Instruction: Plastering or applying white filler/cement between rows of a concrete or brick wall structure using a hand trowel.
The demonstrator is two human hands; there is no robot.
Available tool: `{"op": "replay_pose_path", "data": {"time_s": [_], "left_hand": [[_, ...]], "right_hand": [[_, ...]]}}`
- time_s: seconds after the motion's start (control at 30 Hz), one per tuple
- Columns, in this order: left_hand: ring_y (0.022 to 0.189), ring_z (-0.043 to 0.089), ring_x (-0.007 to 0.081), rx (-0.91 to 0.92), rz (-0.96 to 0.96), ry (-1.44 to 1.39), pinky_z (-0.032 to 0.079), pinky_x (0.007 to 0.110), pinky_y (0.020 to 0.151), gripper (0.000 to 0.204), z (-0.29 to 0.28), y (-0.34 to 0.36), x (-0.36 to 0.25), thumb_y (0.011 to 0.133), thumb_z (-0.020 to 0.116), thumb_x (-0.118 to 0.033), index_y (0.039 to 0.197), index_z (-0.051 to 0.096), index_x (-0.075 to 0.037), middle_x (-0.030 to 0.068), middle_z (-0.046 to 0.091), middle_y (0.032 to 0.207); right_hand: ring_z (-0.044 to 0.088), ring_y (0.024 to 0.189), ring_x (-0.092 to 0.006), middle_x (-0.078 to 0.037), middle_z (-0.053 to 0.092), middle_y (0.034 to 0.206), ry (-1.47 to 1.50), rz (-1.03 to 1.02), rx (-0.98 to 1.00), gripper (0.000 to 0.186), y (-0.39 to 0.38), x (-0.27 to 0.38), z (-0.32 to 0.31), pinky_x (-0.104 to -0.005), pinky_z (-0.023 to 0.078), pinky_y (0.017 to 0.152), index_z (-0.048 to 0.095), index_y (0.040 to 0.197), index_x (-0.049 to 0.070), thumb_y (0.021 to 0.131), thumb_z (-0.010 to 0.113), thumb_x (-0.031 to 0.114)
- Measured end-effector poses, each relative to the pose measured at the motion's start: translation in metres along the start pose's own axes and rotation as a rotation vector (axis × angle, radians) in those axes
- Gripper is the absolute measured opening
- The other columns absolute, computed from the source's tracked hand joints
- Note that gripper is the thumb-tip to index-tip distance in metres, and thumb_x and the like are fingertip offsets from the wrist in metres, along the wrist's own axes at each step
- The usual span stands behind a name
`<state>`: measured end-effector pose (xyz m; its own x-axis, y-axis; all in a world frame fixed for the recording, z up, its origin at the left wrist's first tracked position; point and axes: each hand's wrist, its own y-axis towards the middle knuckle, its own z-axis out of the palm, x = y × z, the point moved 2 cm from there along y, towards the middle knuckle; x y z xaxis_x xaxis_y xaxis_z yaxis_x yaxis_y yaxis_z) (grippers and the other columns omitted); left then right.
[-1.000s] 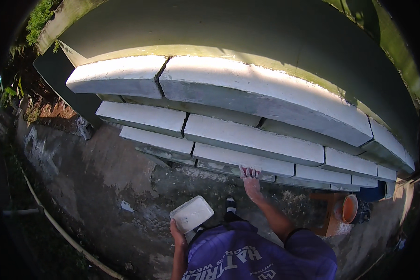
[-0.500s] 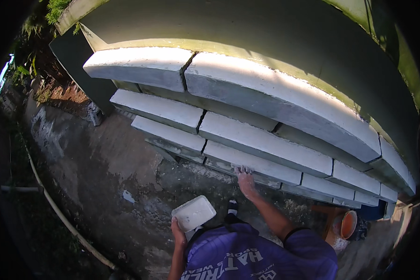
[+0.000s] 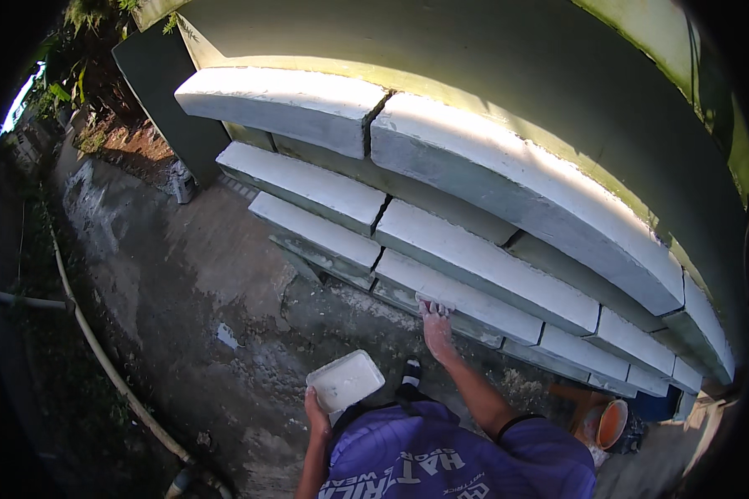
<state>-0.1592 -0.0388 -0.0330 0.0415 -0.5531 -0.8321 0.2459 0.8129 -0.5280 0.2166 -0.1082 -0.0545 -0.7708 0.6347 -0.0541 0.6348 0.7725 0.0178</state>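
My left hand [image 3: 317, 413] grips the left side of a shallow white rectangular tray [image 3: 345, 381], held level in front of my body; a whitish paste smear lies inside it. My right hand [image 3: 437, 324] is stretched forward against the front face of the lowest long white-topped ledge [image 3: 466, 298]. Its fingers are bent and pressed together, with white residue on the fingertips. Whatever they may hold is too small to make out. Above this ledge rise a middle ledge [image 3: 491, 262] and a broad top ledge [image 3: 516, 179], each broken by dark vertical gaps.
A dark-green wall [image 3: 441, 50] stands behind the ledges. An orange-lined bucket [image 3: 612, 424] sits on the ground at right. On the left a long pale pipe [image 3: 100, 353] runs along the worn concrete ground [image 3: 183, 274]. My foot [image 3: 412, 372] shows below the ledge.
The view has shifted slightly, so the ledges appear a little to the right. My right hand stays at the lowest ledge's front face, its fingers slightly changed. The tray remains in my left hand.
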Motion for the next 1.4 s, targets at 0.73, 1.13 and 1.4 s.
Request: {"op": "replay_pose_path", "data": {"time_s": [0.73,1.13,1.4], "left_hand": [[0.114,0.052,0.0208,0.116,-0.018,-0.029,0.037,0.035,0.099,0.055,0.014,-0.002,-0.026,0.098,0.032,-0.046,0.129,0.048,-0.003,0.0088,0.055,0.123],[0.117,0.046,0.02,0.1,-0.004,-0.029,0.033,0.033,0.101,0.054,0.005,0.009,-0.004,0.098,0.037,-0.042,0.13,0.045,0.001,0.0105,0.049,0.128],[0.117,0.05,0.0219,0.202,-0.018,0.023,0.036,0.037,0.101,0.057,0.023,0.007,-0.017,0.097,0.035,-0.048,0.133,0.043,-0.005,0.009,0.051,0.129]], "right_hand": [[0.038,0.126,-0.0401,-0.023,0.036,0.139,-0.069,-0.067,-0.287,0.052,0.001,-0.009,0.006,-0.0536,0.028,0.107,0.038,0.14,0.013,0.09,0.049,0.024],[0.041,0.126,-0.0372,-0.018,0.046,0.132,0.077,-0.071,-0.231,0.047,-0.068,-0.021,0.012,-0.0508,0.03,0.107,0.047,0.133,0.012,0.087,0.051,0.022],[0.048,0.119,-0.036,-0.02,0.052,0.123,0.066,0.272,0.037,0.034,-0.007,-0.091,0.039,-0.0502,0.036,0.101,0.057,0.118,0.01,0.087,0.05,0.023]]}}
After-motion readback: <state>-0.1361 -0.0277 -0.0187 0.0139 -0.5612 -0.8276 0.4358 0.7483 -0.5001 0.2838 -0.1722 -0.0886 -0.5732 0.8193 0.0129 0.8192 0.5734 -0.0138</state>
